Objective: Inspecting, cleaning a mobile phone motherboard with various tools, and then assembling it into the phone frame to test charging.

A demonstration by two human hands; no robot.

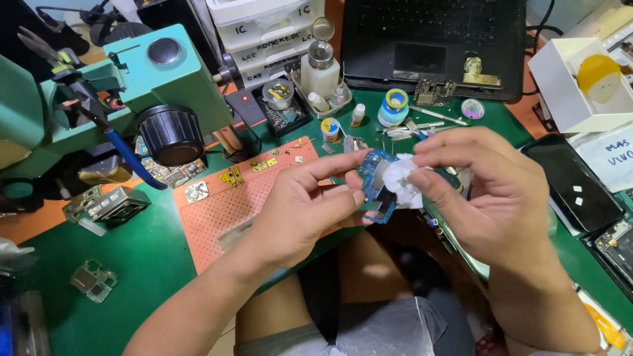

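Observation:
My left hand [300, 207] pinches a small blue circuit board [373, 173] between thumb and fingers, holding it up over the front edge of the green bench mat [132, 264]. My right hand [491, 191] presses a crumpled white tissue [401, 184] against the face of the board. The two hands meet at the middle of the view, above my lap. Part of the board is hidden behind the tissue and my fingers.
A green microscope [138, 86] stands at the left over an orange perforated pad [224, 204]. Behind are a pump bottle [321, 66], small jars, tweezers [422, 125], a black laptop [435, 39] and drawer boxes [264, 33]. A dark phone [570, 184] lies at the right.

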